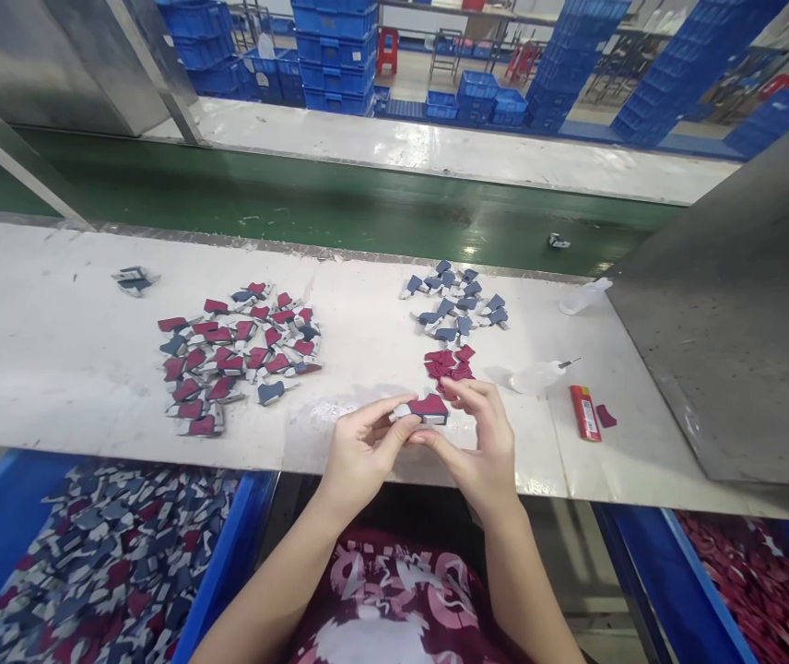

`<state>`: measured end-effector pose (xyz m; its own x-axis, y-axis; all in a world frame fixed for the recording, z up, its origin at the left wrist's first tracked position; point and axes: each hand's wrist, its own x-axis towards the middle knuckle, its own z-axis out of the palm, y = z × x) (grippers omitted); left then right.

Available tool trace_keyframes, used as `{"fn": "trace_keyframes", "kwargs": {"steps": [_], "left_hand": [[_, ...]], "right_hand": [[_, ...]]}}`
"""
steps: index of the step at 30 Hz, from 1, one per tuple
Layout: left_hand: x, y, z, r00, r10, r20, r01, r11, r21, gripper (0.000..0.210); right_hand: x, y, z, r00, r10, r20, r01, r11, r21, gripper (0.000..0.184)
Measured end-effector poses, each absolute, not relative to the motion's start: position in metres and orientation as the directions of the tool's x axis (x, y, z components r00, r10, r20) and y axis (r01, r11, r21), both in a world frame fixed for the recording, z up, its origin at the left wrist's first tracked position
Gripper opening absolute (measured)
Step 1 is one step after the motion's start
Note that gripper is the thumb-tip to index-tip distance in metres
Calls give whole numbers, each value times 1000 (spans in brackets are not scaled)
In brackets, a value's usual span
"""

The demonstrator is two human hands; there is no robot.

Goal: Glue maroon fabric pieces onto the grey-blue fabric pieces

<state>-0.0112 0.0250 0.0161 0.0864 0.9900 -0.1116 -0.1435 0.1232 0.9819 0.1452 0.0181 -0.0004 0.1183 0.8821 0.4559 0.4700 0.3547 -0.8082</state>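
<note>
Between the fingertips and thumb of my left hand (361,452) is a small block-shaped part (429,408) with a dark red top, navy sides and a pale grey end. My right hand (481,443) is curved around the part's other end, fingers apart. Its thumb lies by the lower edge, and whether it touches the part is hard to tell. Just beyond is a small pile of loose red pieces (444,360). Farther back lie several navy-topped grey parts (464,302). A larger group of mostly red-topped parts (229,355) spreads to the left.
Right of my hands are two translucent bottles (536,376) (584,295), one needle-tipped, a red-yellow box (585,413) and a single red piece (606,416). Blue bins of parts (218,563) and red pieces (709,590) flank me. A green belt (339,198) runs behind the white table (55,341); metal housings (747,304) rise at the sides.
</note>
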Motion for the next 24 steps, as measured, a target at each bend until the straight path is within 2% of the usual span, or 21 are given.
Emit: {"fn": "trace_keyframes", "kwargs": {"steps": [2, 4, 7, 13, 19, 24], "left_hand": [[-12, 23, 19, 131, 984, -116, -156, 136, 978, 28], [-13, 21, 22, 181, 975, -126, -156, 155, 976, 24], [-15, 19, 26, 227, 965, -128, -134, 161, 978, 21], [-18, 19, 28, 266, 956, -120, -114, 155, 981, 19], [-19, 21, 25, 249, 961, -121, -113, 153, 982, 18], [-21, 22, 25, 240, 968, -71, -64, 89, 994, 18]], "right_hand": [[152, 18, 4, 13, 808, 589, 569, 479, -669, 33], [158, 18, 8, -81, 766, 638, 595, 551, -585, 22], [161, 19, 11, -149, 766, 625, 587, 577, -567, 18], [158, 19, 8, -155, 774, 614, 583, 573, -575, 12], [154, 20, 2, -96, 725, 682, 577, 599, -555, 16], [151, 22, -4, 71, 759, 648, 516, 528, -675, 43]]}}
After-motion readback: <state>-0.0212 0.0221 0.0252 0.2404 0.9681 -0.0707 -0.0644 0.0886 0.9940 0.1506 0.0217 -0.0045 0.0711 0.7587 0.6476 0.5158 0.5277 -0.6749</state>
